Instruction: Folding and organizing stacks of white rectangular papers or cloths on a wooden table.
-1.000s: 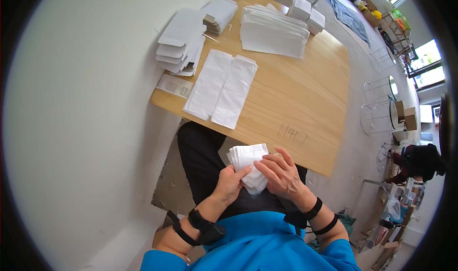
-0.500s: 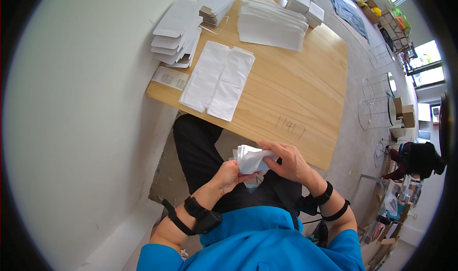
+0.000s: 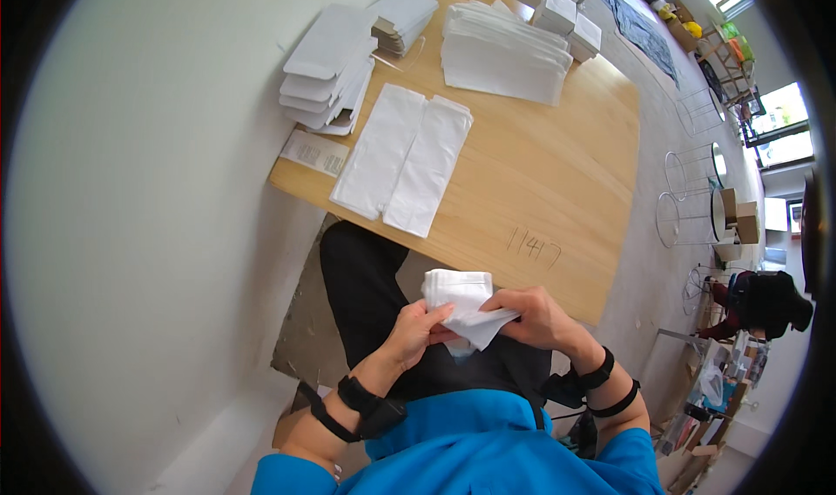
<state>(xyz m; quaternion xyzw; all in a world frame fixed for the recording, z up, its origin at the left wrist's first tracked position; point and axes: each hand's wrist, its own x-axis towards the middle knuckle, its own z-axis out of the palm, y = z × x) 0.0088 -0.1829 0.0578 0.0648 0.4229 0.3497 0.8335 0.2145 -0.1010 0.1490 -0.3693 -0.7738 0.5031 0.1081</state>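
A folded wad of thin white sheets (image 3: pixel 459 295) is held between my two hands over my lap, just off the table's near edge. My left hand (image 3: pixel 416 331) grips its left side, thumb on top. On the right, my right hand (image 3: pixel 533 314) pinches a corner that is pulled out to a point. Whether the sheets are paper or plastic film I cannot tell. Beyond them on the table lie two flat white stacks (image 3: pixel 405 155) side by side, with a slight sheen and creases.
On the wooden table (image 3: pixel 522 181) stand white flat boxes (image 3: pixel 326 60) at the left wall, a wide pile of white sheets (image 3: pixel 505 55) at the back, and small white boxes (image 3: pixel 555 12). A printed slip (image 3: pixel 313 152) lies near the left edge. A person (image 3: pixel 766 303) is off to the right.
The wad has been turned and flattened toward me. My right hand has moved slightly nearer and now pinches a corner; my left thumb has come over the top.
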